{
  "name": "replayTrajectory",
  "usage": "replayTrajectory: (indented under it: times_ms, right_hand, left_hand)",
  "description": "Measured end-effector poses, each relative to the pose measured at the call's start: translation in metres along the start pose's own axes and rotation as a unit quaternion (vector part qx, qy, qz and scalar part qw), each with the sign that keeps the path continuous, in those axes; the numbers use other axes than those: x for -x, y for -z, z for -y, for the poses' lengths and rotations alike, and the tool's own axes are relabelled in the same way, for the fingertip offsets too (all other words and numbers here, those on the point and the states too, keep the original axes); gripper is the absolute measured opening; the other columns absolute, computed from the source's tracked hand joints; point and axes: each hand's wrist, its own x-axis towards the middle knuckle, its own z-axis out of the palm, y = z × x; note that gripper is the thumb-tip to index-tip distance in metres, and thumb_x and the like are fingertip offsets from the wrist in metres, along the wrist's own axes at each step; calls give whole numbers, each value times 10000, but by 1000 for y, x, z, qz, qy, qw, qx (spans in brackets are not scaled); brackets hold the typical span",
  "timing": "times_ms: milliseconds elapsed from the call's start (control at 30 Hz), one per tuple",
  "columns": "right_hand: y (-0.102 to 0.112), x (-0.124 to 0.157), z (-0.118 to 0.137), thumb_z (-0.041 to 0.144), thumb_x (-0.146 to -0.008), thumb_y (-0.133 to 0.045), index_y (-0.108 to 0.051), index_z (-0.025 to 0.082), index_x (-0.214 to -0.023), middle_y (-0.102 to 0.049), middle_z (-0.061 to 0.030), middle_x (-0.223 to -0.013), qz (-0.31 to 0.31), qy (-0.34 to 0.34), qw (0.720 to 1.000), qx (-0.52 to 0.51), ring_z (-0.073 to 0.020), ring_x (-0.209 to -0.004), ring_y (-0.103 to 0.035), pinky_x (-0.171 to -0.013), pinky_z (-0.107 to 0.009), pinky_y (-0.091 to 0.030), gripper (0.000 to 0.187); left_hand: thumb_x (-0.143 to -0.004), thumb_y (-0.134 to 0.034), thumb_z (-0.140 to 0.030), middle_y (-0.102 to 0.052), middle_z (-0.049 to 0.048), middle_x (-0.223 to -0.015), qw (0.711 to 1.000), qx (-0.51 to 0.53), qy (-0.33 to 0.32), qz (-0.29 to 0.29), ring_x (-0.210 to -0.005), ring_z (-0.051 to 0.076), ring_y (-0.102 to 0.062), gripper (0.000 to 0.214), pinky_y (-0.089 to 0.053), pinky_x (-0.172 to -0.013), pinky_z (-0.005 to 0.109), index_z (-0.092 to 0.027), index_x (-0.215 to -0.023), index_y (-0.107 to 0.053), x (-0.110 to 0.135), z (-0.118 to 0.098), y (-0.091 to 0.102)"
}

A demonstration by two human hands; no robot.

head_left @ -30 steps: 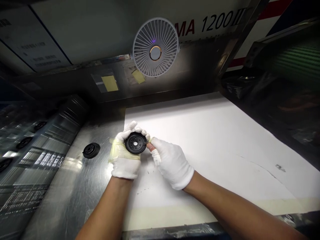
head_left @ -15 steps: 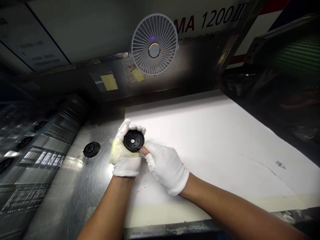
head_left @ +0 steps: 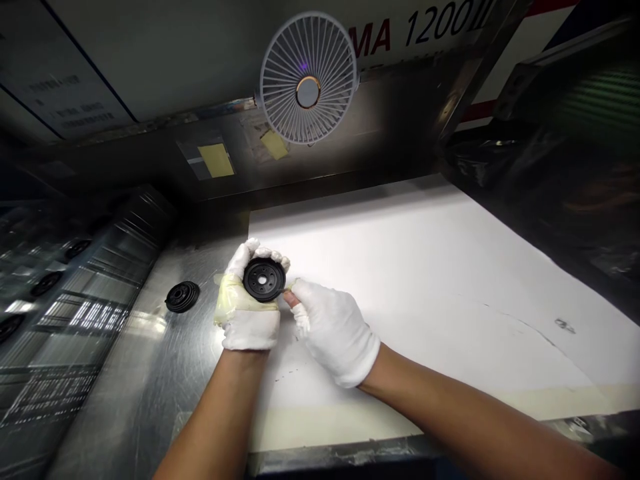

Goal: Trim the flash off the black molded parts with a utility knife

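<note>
My left hand (head_left: 245, 300), in a white glove with yellowish tape round it, is closed about a round black wheel-like part (head_left: 264, 279). The part's face, with a pale centre hole and a ring of smaller holes, is turned up toward me. My right hand (head_left: 333, 330), gloved in white with the thumb tip bare, pinches at the part's lower right rim. What sits between its fingertips is too small to make out. A second black ribbed round part (head_left: 183, 297) lies on the metal table to the left.
White paper (head_left: 400, 267) covers much of the metal table (head_left: 145, 373). A round fan (head_left: 309, 80) stands at the back before a machine panel. Clear trays (head_left: 75, 320) with more black round parts are at the left.
The held part and my left hand have shifted very slightly left. My right hand stays at the rim. The whole view has moved a little.
</note>
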Motion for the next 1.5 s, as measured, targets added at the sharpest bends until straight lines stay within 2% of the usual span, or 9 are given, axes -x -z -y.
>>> replayTrajectory:
  times_ms: [133, 267, 633, 800, 933, 1067, 1267, 1400, 1500]
  right_hand:
    - [0, 2, 5, 289, -929, -331, -502, 226, -824, -596, 34, -755, 15, 15, 1000, -15, -135, -641, -525, -568, -247, -309, 210]
    - [3, 1, -2, 275, -933, -323, -518, 230, -873, -599, 28, -764, 8, 6, 1000, -20, -139, -654, -532, -581, -247, -319, 209]
    - [1, -1, -4, 295, -924, -344, -501, 230, -829, -585, 36, -744, -9, -12, 1000, 19, -137, -627, -522, -555, -248, -306, 194]
    - [-2, 2, 0, 292, -923, -349, -498, 228, -804, -586, 39, -745, -1, 5, 1000, 18, -142, -652, -532, -575, -257, -310, 201]
    - [3, 2, -5, 291, -931, -331, -520, 227, -854, -594, 31, -756, 7, -6, 1000, 6, -143, -652, -537, -585, -255, -326, 214]
    - [7, -1, -10, 272, -930, -336, -518, 238, -982, -611, 20, -846, 6, -22, 1000, -12, -141, -712, -553, -615, -245, -342, 193]
    - [0, 2, -1, 296, -925, -342, -520, 222, -851, -600, 17, -791, 5, -9, 1000, 15, -149, -686, -541, -587, -254, -321, 207]
    - [-2, 4, 3, 293, -931, -318, -510, 224, -840, -597, 26, -768, 21, 11, 1000, 2, -145, -651, -536, -574, -252, -321, 224]
    - [1, 3, -2, 285, -932, -321, -522, 221, -842, -601, 23, -767, 19, 4, 1000, 2, -144, -654, -539, -579, -253, -325, 230]
  left_hand:
    - [-744, -539, -153, -556, 8, -714, 1000, -3, -27, 8, -733, 125, -560, 94, -470, -751, 303, -151, -830, -577, 1, 1, 3]
    - [-736, -485, -217, -598, 111, -944, 996, -58, 60, 43, -921, 271, -566, 310, -474, -744, 451, -152, -1027, -570, 3, -2, 8]
    - [-760, -540, -192, -512, 4, -660, 1000, -2, 17, 21, -646, 110, -525, 58, -461, -645, 268, -137, -760, -559, 1, 1, 2]
    - [-750, -541, -187, -527, -4, -671, 1000, -14, -18, 5, -693, 118, -541, 57, -465, -745, 309, -159, -794, -563, 3, 3, 2]
    - [-729, -492, -210, -600, 82, -881, 995, -68, 65, 44, -872, 234, -575, 264, -468, -760, 441, -159, -974, -577, 5, -2, 6]
    - [-730, -485, -197, -574, 56, -757, 994, -49, 82, 50, -725, 178, -574, 203, -483, -684, 361, -141, -897, -587, 3, -3, 7]
    - [-743, -564, -208, -515, -10, -648, 1000, -9, 26, 10, -638, 104, -534, 47, -466, -669, 265, -162, -751, -556, -1, 3, 4]
    - [-752, -541, -183, -525, -14, -676, 1000, -9, -17, 20, -696, 104, -544, 52, -458, -772, 292, -174, -799, -562, 1, 3, 5]
    - [-743, -488, -181, -572, 39, -790, 997, -49, 31, 48, -840, 190, -569, 190, -465, -780, 392, -163, -912, -573, 4, -1, 7]
